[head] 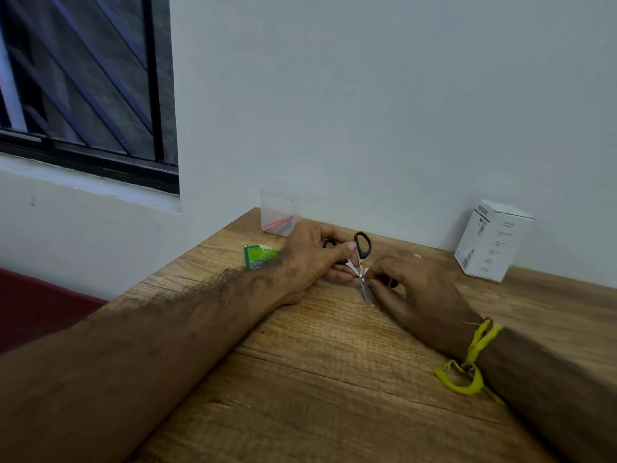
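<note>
Near the middle of the frame, on the wooden table (300, 379), the left hand (314, 259) gripped a small pair of black-handled scissors (358, 266). Its fingers were curled round one handle loop while the thumb lay across toward the other, probably so the blades could be worked without lifting the wrist off the wood. The blades pointed toward the lower edge of the frame, slightly parted. Just right of them, the right hand (410, 289) had thumb and forefinger pinched on a small pale scrap (366, 271) held at the blades, apparently to keep it taut for a cut. What the scrap was could not be told at that size. A yellow thread band (474, 355) hung loose at the right wrist. Above the left hand, a clear tub (280, 212) with something red inside stood against the wall, seemingly to keep it clear of the work. A green packet (260, 255) lay just left of the left hand, and a white box (490, 242) stood at the right.
</note>
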Motion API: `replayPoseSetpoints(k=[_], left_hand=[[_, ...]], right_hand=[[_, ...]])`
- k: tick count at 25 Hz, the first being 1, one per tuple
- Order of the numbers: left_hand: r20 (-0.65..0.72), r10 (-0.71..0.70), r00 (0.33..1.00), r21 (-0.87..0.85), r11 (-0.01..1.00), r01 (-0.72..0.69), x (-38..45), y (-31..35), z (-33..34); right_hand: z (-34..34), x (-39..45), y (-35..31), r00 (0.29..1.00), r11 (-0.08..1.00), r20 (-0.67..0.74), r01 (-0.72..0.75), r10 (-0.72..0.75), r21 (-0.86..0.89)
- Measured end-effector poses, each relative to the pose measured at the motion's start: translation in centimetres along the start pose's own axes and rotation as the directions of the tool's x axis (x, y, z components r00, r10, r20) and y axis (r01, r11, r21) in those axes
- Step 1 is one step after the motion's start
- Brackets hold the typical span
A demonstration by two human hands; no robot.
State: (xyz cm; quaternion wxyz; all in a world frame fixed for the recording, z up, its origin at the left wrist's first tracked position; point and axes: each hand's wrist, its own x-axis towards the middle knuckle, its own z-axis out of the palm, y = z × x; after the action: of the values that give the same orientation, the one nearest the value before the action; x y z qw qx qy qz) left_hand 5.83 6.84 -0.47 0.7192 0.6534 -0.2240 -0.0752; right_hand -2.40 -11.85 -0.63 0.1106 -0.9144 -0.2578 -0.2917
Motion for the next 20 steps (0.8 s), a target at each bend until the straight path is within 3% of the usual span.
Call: replayPoseSetpoints(k=[13,20], left_hand=[[-0.027,-0.004,1.000,0.028,1.000,0.005,0.0,0.1,0.3],[-0.041,-0.015,0.999,0.033,0.999,0.016,0.1,0.2,0.4]], right_hand=[[-0.1,0.0,-1.1,0.999,0.980,0.041,0.043,-0.036,-0.196],[-0.6,-0.4,-0.7,0.997,0.995,0.083,0.009,-0.001,-0.098]])
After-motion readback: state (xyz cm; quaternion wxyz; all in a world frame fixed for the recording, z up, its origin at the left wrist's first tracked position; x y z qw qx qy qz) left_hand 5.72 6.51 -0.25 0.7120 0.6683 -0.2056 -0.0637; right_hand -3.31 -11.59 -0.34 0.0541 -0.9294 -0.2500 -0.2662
